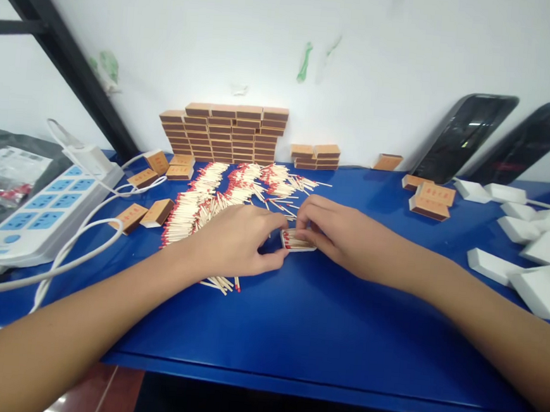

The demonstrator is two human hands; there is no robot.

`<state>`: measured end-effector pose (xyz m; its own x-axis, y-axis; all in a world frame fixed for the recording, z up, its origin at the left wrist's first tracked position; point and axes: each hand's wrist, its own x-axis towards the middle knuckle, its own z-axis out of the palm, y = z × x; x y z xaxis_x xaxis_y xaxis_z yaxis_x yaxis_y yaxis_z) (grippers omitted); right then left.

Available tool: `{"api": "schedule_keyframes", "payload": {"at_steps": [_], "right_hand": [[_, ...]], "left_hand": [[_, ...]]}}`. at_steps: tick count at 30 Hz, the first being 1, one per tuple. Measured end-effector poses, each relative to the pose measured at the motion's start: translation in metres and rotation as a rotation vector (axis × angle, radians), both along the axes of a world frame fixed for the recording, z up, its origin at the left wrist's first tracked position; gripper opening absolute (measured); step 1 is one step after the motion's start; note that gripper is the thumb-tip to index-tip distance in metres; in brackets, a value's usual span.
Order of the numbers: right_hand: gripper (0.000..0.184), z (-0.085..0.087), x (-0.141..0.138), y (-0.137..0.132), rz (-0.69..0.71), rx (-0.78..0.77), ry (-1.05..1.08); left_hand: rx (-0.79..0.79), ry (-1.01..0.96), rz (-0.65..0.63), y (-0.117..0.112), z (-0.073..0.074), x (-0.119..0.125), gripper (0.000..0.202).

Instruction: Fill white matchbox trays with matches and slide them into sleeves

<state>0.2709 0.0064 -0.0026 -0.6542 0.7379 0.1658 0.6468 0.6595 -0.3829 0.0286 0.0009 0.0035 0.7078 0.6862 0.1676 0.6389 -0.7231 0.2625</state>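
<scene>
On the blue table [341,338], the left hand [246,239] pinches a matchbox tray [301,250] at its left end; whether the right hand [332,233] grips its right is unclear. Likely light, crushable; best held by its ends.

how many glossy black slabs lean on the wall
2, both against the white wall at right: one glossy black rounded slab, another slab beside it, reaching the picture's edge.
</scene>
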Motion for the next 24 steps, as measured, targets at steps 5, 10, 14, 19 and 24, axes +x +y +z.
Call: {"api": "schedule_keyframes", "payload": {"at_steps": [5,10,14,19,24], "right_hand": [[0.016,0.0001,0.0028,0.0027,-0.002,0.049,0.038],[0.015,-0.0008,0.0012,-0.0004,0.029,0.048,0.033],[0.014,0.0016,0.0040,0.0016,0.053,0.059,0.053],[0.013,0.0028,0.0059,0.0046,0.047,-0.001,0.048],[0.018,0.0061,0.0032,0.0045,-0.022,0.084,0.102]], "left_hand": [[0.016,0.002,0.016,-0.0006,0.0016,-0.0001,0.019],[0.045,0.006,0.025,0.0003,0.0016,-0.0009,0.017],[0.046,0.006,0.025,0.0012,0.0009,-0.0009,0.020],[0.037,0.004,0.031,0.0004,0.0034,-0.0015,0.025],[-0.005,0.014,0.022,-0.0016,0.0050,-0.0021,0.027]]}}
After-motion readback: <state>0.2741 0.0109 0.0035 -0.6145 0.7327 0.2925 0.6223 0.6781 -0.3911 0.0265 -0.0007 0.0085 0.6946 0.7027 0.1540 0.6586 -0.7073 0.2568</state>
